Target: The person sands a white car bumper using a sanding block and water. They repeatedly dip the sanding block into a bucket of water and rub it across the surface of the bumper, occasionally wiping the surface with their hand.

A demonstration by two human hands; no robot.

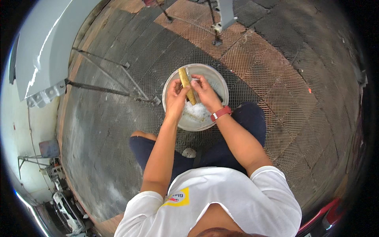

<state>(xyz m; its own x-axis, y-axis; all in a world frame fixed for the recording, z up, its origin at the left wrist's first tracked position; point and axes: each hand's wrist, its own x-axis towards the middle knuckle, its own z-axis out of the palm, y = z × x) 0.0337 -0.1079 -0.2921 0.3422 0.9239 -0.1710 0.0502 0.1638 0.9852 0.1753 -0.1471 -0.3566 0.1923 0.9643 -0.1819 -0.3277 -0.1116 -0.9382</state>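
A long, narrow yellow-brown block [186, 83] is held at a slant over a round white bucket [224, 82]. Its kind is not plain from here. My left hand [176, 98] has its thumb across the block's near face, with the fingers bent behind its left side. On the other side, the fingers and thumb of my right hand [206, 94] close in on the block's right edge, where a pale grey strip shows. White foam or powder [194, 110] lies inside the bucket below the block. My hands hide part of the bucket's inside.
Grey and reddish ribbed mats [256, 59] cover the floor. Left of the bucket, a thin metal stand [130, 81] reaches toward a grey car body panel [51, 43]. Another panel on a stand [225, 15] is at the top. A red car part [329, 213] shows at lower right.
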